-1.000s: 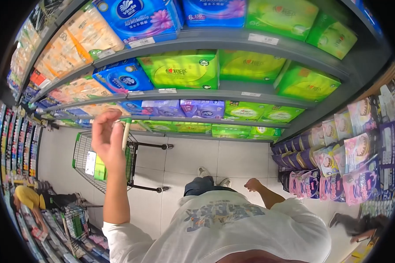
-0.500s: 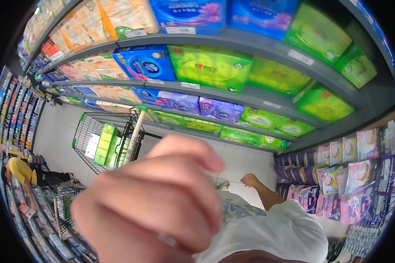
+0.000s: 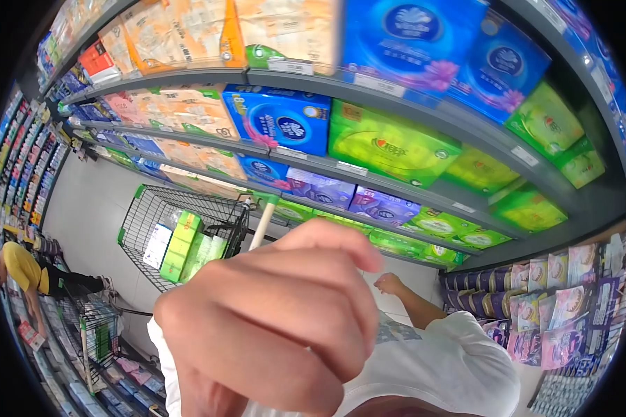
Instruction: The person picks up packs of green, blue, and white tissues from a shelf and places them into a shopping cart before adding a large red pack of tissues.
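Observation:
My left hand is large and close to the camera, its fingers curled into the palm. What it holds, if anything, is hidden. Beyond it my right hand hangs at my side, small in view, fingers loosely curled with nothing seen in them. Past the left hand stands a shopping cart with a green-cornered wire basket; my knuckles overlap its pale handle bar in the picture, but I see no contact. Inside lie a green tissue pack and a white pack.
A long shelf ahead carries orange, blue, green and purple tissue packs. Pink and purple pouches hang on a rack at the right. At the left, a person in a yellow shirt leans toward another shelf beside a second cart.
The view has shifted, so shelves and cart sit farther right or lower. My left hand appears slightly lower and farther right, still curled. The right hand stays at my side.

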`<state>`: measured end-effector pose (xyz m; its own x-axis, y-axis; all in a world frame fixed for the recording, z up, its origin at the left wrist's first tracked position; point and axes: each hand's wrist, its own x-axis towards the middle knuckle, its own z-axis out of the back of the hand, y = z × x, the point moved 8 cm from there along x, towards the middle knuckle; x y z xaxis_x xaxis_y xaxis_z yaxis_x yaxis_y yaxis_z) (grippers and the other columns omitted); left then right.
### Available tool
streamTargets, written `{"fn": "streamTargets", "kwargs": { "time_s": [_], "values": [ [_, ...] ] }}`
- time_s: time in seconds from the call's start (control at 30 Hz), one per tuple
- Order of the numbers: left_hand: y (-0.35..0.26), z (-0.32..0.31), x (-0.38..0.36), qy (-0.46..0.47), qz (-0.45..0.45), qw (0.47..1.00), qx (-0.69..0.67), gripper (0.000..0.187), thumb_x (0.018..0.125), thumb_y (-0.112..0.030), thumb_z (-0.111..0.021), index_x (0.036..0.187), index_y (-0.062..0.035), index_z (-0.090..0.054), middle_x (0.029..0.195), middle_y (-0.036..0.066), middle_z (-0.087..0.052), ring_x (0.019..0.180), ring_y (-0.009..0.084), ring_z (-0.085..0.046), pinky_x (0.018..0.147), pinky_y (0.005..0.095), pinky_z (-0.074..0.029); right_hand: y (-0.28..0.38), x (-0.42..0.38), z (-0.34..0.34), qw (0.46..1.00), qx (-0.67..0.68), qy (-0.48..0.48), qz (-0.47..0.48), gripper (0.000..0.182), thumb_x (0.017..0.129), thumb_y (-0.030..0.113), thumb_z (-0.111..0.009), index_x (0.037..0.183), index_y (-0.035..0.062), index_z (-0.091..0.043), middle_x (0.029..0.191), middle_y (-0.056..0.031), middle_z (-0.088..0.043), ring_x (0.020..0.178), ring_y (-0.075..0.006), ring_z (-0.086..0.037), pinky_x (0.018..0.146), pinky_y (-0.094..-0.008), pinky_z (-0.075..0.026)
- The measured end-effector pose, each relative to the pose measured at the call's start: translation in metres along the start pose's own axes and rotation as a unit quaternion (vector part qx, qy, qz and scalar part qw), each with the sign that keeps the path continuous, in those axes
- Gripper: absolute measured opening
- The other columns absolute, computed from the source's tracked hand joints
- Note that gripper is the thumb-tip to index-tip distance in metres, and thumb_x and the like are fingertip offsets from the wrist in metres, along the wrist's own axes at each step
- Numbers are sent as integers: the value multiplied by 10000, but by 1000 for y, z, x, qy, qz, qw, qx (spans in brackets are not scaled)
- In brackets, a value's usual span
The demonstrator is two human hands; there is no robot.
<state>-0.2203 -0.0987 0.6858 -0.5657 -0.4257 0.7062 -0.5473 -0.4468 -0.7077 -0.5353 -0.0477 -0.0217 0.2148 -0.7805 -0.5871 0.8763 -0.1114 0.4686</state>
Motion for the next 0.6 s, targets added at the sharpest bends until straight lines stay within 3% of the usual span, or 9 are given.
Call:
{"fn": "streamTargets", "kwargs": {
  "time_s": [0.1, 0.17, 0.27, 0.3, 0.37, 0.43, 0.47, 0.5, 0.6],
  "values": [
    [-2, 31, -8, 2, 3, 1000, -20, 595, 848, -639, -666, 615, -92, -646, 640, 16, -611, 674, 216, -647, 971, 494, -396, 69, 40, 17, 970, -197, -57, 129, 170, 862, 222, -653, 861, 69, -726, 788, -111, -719, 667, -260, -703, 654, -403, -564],
    [-2, 51, -10, 20, 3, 999, -31, 597, 827, -655, -687, 628, -93, -653, 655, 16, -614, 692, 221, -648, 978, 486, -393, 60, 74, 10, 977, 194, -86, -31, 281, 855, 296, -676, 930, 30, -729, 814, -132, -727, 611, -251, -695, 652, -364, -571],
    [3, 84, -16, 27, -39, 999, 9, 595, 812, -672, -698, 631, -107, -646, 669, 12, -612, 704, 214, -642, 972, 478, -399, 96, 85, 6, 970, 224, -80, -57, 346, 824, 326, -711, 968, 12, -731, 801, -139, -722, 607, -229, -697, 658, -344, -573],
    [10, 99, -25, -18, -56, 998, 9, 483, 865, -537, -712, 657, -109, -632, 675, 16, -605, 686, 206, -620, 942, 471, -418, 104, 80, 8, 967, 231, -90, -62, 346, 824, 326, -711, 968, 12, -731, 801, -139, -722, 607, -229, -697, 658, -344, -573],
    [44, 141, -46, -65, -48, 990, 116, 268, 809, -247, -769, 693, -55, -623, 754, 66, -641, 720, 247, -612, 885, 438, -438, 122, 73, 0, 957, 277, -48, -78, 330, 823, 322, -711, 973, 29, -736, 808, -136, -728, 668, -245, -709, 688, -367, -571],
    [108, 163, -71, -160, 42, 955, 247, 191, 840, -44, -716, 693, -11, -599, 711, 79, -621, 685, 224, -587, 820, 366, -456, 124, 71, -5, 967, 241, -55, -65, 314, 815, 325, -711, 966, 52, -743, 833, -133, -734, 707, -267, -711, 706, -378, -569],
    [157, 175, -100, -179, 164, 924, 295, 134, 838, -74, -729, 789, -3, -627, 788, 113, -648, 772, 271, -613, 812, 387, -468, 120, 68, -10, 977, 200, -55, -53, 299, 807, 329, -711, 959, 75, -749, 859, -131, -740, 747, -289, -713, 725, -390, -568],
    [198, 183, -134, -164, 178, 892, 382, 177, 827, -106, -744, 909, -5, -625, 906, 140, -651, 842, 311, -616, 831, 412, -474, 114, 65, -15, 976, 202, -54, -54, 299, 807, 329, -711, 959, 75, -749, 859, -131, -740, 747, -289, -713, 725, -390, -568],
    [282, 196, -247, -134, 269, 786, 541, 556, 779, -200, -791, 1241, -33, -530, 1221, 212, -575, 1040, 412, -588, 902, 480, -478, 90, 55, -25, 990, 102, 8, -93, 288, 821, 355, -683, 960, 115, -759, 925, -121, -740, 864, -336, -700, 786, -430, -558]
  ]
}}
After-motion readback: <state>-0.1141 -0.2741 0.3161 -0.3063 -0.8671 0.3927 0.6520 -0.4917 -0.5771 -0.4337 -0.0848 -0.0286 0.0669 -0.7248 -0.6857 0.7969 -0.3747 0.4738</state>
